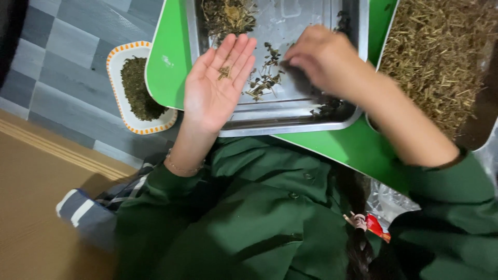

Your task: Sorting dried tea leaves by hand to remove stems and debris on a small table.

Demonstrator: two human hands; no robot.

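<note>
Dried herb bits [224, 71], a small brownish-green pinch, sit on an upturned palm; more loose twiggy pieces [264, 80] lie scattered flat across the shiny steel tray [290, 111], dark clumps along its edges

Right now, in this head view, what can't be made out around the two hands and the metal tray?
- Right hand fingertips: curled under and motion-blurred, so any pinch is unclear.
- Metal tray far end: cut off by the top edge.
- Bits on the left hand palm: too small to identify.
- Straw-coloured pile: cut off top and right.
</note>
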